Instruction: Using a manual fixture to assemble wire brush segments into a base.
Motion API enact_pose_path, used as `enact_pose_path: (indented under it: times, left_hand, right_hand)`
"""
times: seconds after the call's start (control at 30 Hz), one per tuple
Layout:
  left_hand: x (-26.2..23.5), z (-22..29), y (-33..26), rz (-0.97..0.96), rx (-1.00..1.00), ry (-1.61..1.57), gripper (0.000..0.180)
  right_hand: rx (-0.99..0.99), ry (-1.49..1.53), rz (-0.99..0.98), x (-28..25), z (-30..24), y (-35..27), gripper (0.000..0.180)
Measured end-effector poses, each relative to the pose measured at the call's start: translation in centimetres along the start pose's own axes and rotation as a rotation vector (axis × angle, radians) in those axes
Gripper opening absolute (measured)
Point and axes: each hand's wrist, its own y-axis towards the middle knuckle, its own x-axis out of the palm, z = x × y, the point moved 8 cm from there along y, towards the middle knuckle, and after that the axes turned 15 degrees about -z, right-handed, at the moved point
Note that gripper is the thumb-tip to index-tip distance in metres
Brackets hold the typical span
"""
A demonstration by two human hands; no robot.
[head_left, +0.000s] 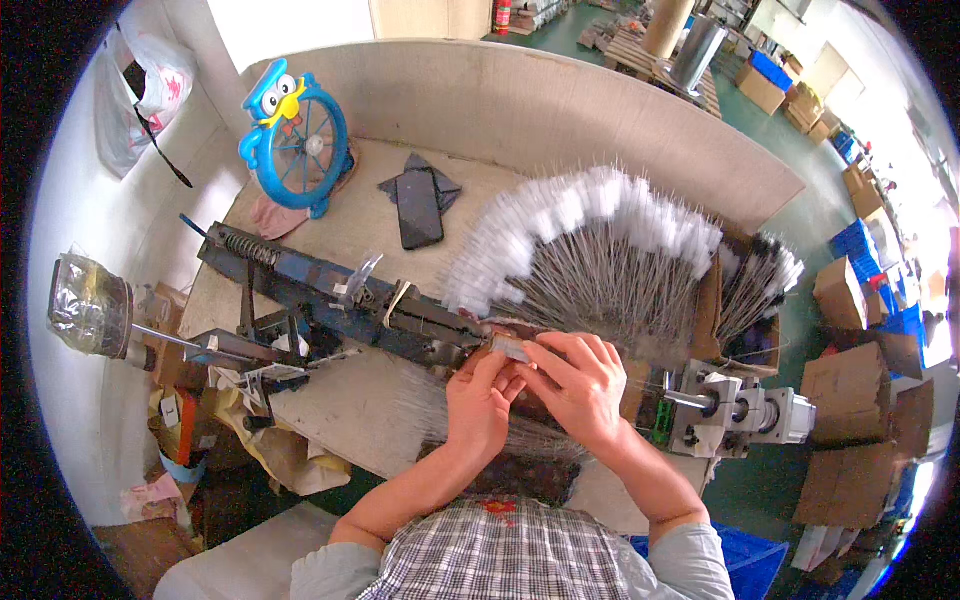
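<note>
My left hand and my right hand meet at the near end of a long dark metal bench machine. Between their fingertips is a small, pale, flat piece; its exact kind is too small to make out. Thumbs and fingers of both hands are pinched together on it. Just beyond my right hand lies a wide fan of wire-stemmed brushes with white bristle heads. Thin loose wires lie beside and under my left wrist.
A black phone rests on a dark cloth behind the machine. At the back left stands a blue duck-shaped fan. On the right are a motor assembly and a cardboard box holding more brushes. A low board borders the table's far side.
</note>
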Motion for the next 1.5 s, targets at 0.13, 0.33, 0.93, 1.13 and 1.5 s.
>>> enact_pose_path:
  times: [0.13, 0.33, 0.93, 1.13, 1.5]
  left_hand:
    - [-0.3, 0.0, 0.0, 0.038, -0.003, -0.003, 0.013]
    - [-0.4, -0.1, 0.1, 0.026, -0.036, 0.017, 0.019]
    - [1.1, 0.9, -1.0, -0.026, -0.069, -0.076, 0.067]
    - [1.0, 0.3, -1.3, -0.092, -0.112, 0.013, 0.068]
    - [-13.3, 7.4, -5.0, 0.125, -0.059, 0.373, 0.025]
  right_hand:
    - [-0.023, 0.005, 0.006, -0.5, -0.2, 0.2, 0.023]
    - [-0.039, 0.003, -0.002, -0.3, -0.1, 0.1, 0.022]
    - [0.025, -0.14, -0.306, 0.1, 0.5, -0.8, 0.017]
    - [0.045, -0.048, -0.223, -0.4, 0.6, -1.6, 0.011]
    - [0.102, 0.197, -0.265, -1.6, 2.8, -6.1, 0.019]
